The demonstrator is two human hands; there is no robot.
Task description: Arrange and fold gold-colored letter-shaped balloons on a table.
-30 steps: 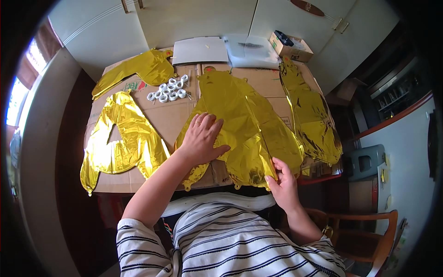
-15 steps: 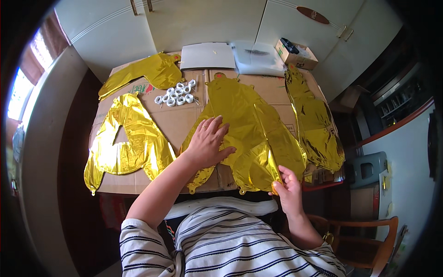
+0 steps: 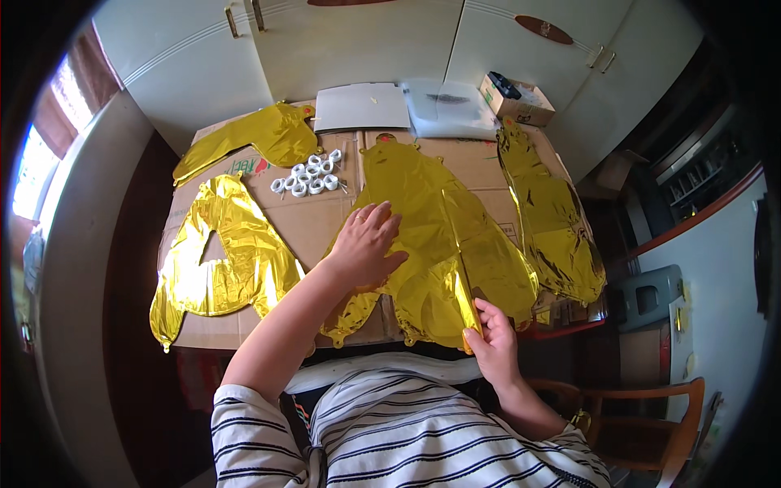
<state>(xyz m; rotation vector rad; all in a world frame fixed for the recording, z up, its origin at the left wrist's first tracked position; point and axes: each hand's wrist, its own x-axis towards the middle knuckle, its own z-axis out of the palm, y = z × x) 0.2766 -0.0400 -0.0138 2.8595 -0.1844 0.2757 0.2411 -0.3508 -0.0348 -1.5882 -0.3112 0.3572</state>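
A large flat gold foil balloon (image 3: 407, 183) lies in front of me, with a narrow fold running down its lower right part. My left hand (image 3: 368, 244) rests on its left side, fingers stretched out, palm down. At the near edge, my right hand (image 3: 495, 346) pinches the end of the fold between thumb and fingers. To the left lies a flat gold foil balloon shaped like a letter A (image 3: 232, 293). Another gold foil balloon (image 3: 285, 137) is at the far left, and a wrinkled one (image 3: 561, 232) lies along the right side.
Flattened cardboard (image 3: 468, 169) covers the table. Several small white rolls (image 3: 313, 172) sit grouped left of centre. Along the back are a white sheet (image 3: 362, 107), a translucent plastic pack (image 3: 449, 114) and a small box (image 3: 521, 104) with a black object. A wooden chair (image 3: 651, 392) stands at right.
My right hand has moved a little left and down, drawing the fold of the balloon with it. My left hand stays almost in place on the foil.
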